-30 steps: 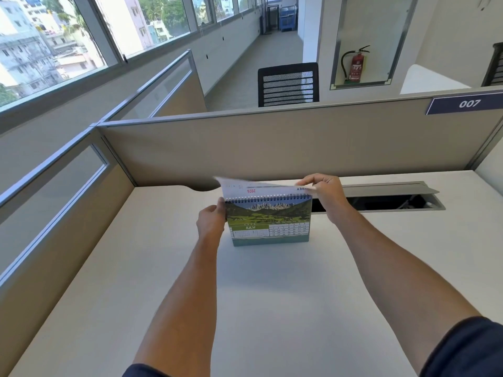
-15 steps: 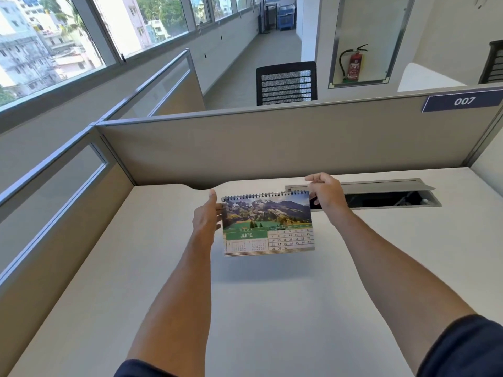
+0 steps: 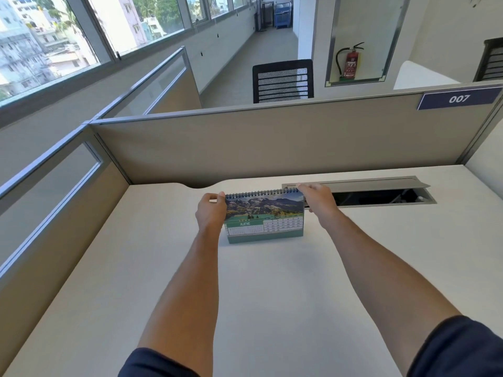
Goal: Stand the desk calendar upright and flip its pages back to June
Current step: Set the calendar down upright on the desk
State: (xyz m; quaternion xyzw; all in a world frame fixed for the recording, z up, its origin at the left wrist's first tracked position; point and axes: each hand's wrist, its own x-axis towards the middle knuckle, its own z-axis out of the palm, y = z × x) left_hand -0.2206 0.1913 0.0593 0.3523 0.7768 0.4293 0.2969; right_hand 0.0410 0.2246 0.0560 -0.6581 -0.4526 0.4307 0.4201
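Calendar (image 3: 265,217) upright on desk (image 3: 272,295), showing June; left hand (image 3: 210,213) and right hand (image 3: 317,198) pinch its top corners

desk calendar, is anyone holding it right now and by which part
Yes. Both hands hold the desk calendar at its top corners by the spiral binding: the left hand at the left end, the right hand at the right end.

The desk calendar (image 3: 265,216) is made of glossy printed paper bound by a wire spiral; the desk (image 3: 272,295) is finished in smooth matt laminate; the partition (image 3: 272,142) is clad in matt cloth, edged with brushed metal.
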